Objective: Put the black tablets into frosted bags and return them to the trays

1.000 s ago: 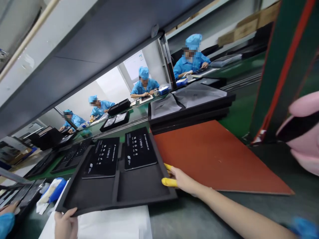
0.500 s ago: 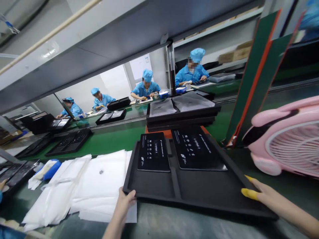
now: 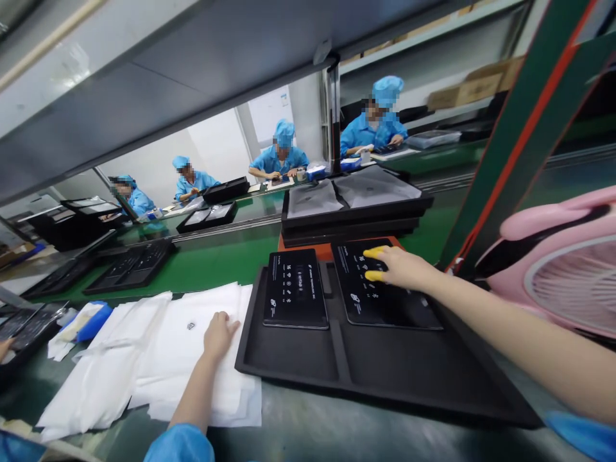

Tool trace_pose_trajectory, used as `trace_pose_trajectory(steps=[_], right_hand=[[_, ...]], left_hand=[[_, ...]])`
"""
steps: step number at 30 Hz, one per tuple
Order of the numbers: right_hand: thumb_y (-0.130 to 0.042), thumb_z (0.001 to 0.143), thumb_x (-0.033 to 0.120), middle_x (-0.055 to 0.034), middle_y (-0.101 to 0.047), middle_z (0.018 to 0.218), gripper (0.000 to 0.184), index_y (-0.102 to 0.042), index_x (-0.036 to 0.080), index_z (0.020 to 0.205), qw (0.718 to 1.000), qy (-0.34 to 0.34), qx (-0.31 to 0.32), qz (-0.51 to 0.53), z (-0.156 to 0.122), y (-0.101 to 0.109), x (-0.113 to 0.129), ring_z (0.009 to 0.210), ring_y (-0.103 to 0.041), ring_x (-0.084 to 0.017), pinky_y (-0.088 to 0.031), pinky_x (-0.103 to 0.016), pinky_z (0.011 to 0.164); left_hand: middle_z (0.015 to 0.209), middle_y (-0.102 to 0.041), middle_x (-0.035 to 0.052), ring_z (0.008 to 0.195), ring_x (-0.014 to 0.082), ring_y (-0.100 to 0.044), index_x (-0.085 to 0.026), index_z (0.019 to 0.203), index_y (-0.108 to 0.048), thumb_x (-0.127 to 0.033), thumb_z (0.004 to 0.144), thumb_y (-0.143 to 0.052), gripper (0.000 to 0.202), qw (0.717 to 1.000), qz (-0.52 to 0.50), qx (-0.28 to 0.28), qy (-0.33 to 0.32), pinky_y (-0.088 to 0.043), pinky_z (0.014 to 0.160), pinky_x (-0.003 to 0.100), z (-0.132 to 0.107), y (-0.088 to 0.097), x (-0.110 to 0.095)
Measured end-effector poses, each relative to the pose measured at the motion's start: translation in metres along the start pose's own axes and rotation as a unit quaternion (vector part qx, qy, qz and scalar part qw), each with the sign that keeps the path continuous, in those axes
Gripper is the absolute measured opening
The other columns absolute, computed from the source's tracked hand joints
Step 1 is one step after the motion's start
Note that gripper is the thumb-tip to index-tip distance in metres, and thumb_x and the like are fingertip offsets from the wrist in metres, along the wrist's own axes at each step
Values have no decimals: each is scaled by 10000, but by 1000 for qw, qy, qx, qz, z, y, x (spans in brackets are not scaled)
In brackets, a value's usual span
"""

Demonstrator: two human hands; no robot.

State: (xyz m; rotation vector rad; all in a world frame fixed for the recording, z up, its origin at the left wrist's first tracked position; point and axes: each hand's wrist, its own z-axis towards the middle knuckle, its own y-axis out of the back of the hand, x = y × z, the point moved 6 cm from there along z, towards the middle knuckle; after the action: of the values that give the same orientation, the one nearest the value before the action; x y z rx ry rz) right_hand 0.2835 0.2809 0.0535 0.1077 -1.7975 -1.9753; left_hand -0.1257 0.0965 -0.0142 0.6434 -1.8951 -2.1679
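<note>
A black foam tray (image 3: 423,378) lies in front of me, split by a low divider. In its left section rests a tablet (image 3: 295,292) with white printing on its dark screen, and in the right section a second tablet (image 3: 385,313). Over the upper part of that second tablet is my right hand (image 3: 402,266), two fingertips in yellow covers and spread apart; whether they press on it I cannot tell. My left hand (image 3: 219,337) rests on a stack of white protective bags (image 3: 178,353) beside the tray, fingers loosely bent and thumb apart.
A pink fan (image 3: 553,256) stands at the right. Behind the tray are stacked black trays (image 3: 356,215) with translucent bags on them. More trays (image 3: 129,266) lie on the green belt at left, near a blue packet (image 3: 94,321). Several co-workers in blue sit across the line.
Both hands have let go of the tray's edges. My left hand has moved up and left onto the white bags; my right hand has reached over the right tablet.
</note>
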Motion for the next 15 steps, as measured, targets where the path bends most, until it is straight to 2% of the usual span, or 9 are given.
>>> trace_pose_trajectory(steps=[4,9,12,15], right_hand=[[-581,730,354,-193,-506,1218,513,-546,92,1170,998,-33,4,-56,59,-7,-14,1111,-446,-327,-377,-410,880],[-537,749,250,-203,-528,1192,420,-573,93,1137,998,-61,17,-29,97,-25,-34,1080,-469,-337,-368,-414,832],[-547,754,236,-183,-623,1025,314,-652,110,1022,998,-56,34,11,110,-33,-35,886,-566,-265,-375,-340,726],[-625,688,162,-141,-659,697,114,-711,89,710,997,-45,27,58,122,-29,-33,592,-549,-158,-329,-280,585]], left_hand=[[901,-577,71,821,173,-558,-182,794,-500,-231,882,-290,233,999,19,-22,31,-351,642,251,6,-5,12],[702,-576,27,695,162,-532,-191,652,-485,-255,854,-321,268,990,-93,-68,81,-337,631,248,7,-3,23],[587,-536,-1,630,158,-511,-196,595,-489,-284,798,-373,249,966,-205,-109,117,-348,617,246,7,0,31],[527,-514,-14,587,158,-501,-196,560,-497,-274,706,-443,175,930,-304,-135,157,-364,596,248,10,7,40]])
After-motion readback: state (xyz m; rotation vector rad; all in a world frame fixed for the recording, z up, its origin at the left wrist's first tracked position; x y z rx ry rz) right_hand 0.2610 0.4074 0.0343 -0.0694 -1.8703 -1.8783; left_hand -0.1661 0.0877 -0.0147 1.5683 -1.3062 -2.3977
